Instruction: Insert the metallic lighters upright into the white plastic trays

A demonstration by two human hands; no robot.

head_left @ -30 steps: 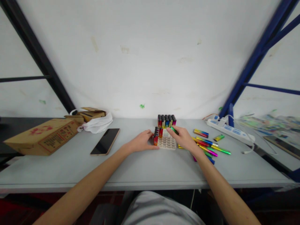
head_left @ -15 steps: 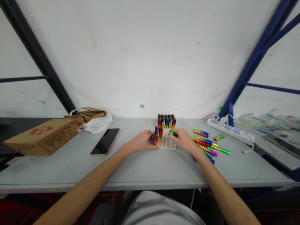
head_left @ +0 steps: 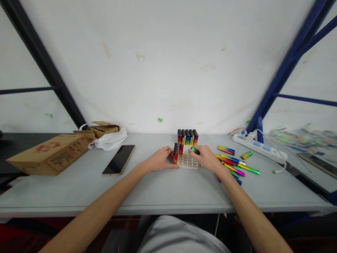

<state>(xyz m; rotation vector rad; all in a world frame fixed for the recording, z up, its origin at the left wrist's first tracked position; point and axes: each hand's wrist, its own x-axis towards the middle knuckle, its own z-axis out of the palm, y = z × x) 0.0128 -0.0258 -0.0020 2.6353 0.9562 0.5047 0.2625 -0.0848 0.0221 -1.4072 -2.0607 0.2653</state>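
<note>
A white tray with rows of round holes [head_left: 187,161] lies on the grey table [head_left: 158,189]. A few red lighters [head_left: 177,154] stand upright along its left edge. My left hand [head_left: 158,160] rests flat against the tray's left side. My right hand [head_left: 206,157] holds a green lighter [head_left: 195,150] in its fingertips over the tray's far right corner. A full block of upright lighters [head_left: 187,136] stands just behind the tray. Several loose coloured lighters [head_left: 234,163] lie to the right of my right hand.
A phone [head_left: 119,159] lies face up left of my left hand. Further left are a cardboard box [head_left: 50,153], a smaller open box [head_left: 104,128] and a white plastic bag [head_left: 110,140]. A white power strip [head_left: 259,147] lies at the right, by a blue frame post [head_left: 279,80].
My right hand has drawn the green lighter slightly nearer and lower over the tray. My left hand has stayed on the tray's left side.
</note>
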